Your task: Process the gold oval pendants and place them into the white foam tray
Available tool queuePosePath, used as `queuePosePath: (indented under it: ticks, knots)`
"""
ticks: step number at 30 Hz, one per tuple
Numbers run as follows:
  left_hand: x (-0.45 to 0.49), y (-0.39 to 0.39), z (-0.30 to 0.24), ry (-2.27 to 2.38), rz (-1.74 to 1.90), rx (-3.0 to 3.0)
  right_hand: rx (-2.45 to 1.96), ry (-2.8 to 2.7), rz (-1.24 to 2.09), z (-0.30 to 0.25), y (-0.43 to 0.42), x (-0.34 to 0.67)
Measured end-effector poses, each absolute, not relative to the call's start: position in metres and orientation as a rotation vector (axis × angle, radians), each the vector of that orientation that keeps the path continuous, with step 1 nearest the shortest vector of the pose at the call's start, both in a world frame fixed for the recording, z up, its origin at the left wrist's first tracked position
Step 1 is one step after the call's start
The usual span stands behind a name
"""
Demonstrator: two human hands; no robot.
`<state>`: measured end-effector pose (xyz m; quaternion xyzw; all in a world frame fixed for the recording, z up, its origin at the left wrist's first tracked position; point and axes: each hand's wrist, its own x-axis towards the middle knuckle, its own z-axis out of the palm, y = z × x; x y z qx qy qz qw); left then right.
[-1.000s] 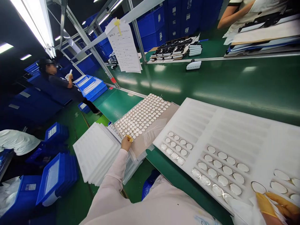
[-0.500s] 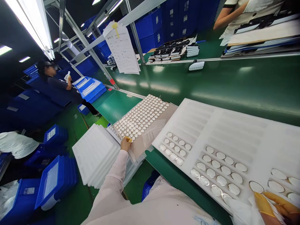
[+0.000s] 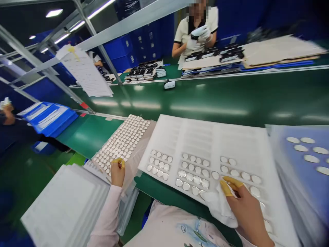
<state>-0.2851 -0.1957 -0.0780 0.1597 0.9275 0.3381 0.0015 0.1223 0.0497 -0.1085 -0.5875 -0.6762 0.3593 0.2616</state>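
My left hand, with yellow finger cots, pinches at the near edge of a sheet of many small round white discs; what its closed fingers hold is too small to name. My right hand, also with yellow fingertips, rests on a white foam tray and grips a white cloth against it. The tray holds rows of round glassy lenses in shallow pockets just left of that hand.
A stack of white foam trays lies at lower left. A bluish tray with more discs sits at right. Beyond runs a green conveyor belt with a small white part. A person works opposite; blue bins stand left.
The view has swung to the right. My right hand with the cloth has moved left along the foam tray onto the lens rows. My left hand stays at the disc sheet's edge.
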Motion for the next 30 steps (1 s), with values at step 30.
queuePosePath:
  ticks: [30]
  knots:
    - [-0.034, 0.019, -0.049, 1.838, 0.353, 1.684, -1.483, -1.567, 1.074, -0.098, -0.008, 0.161]
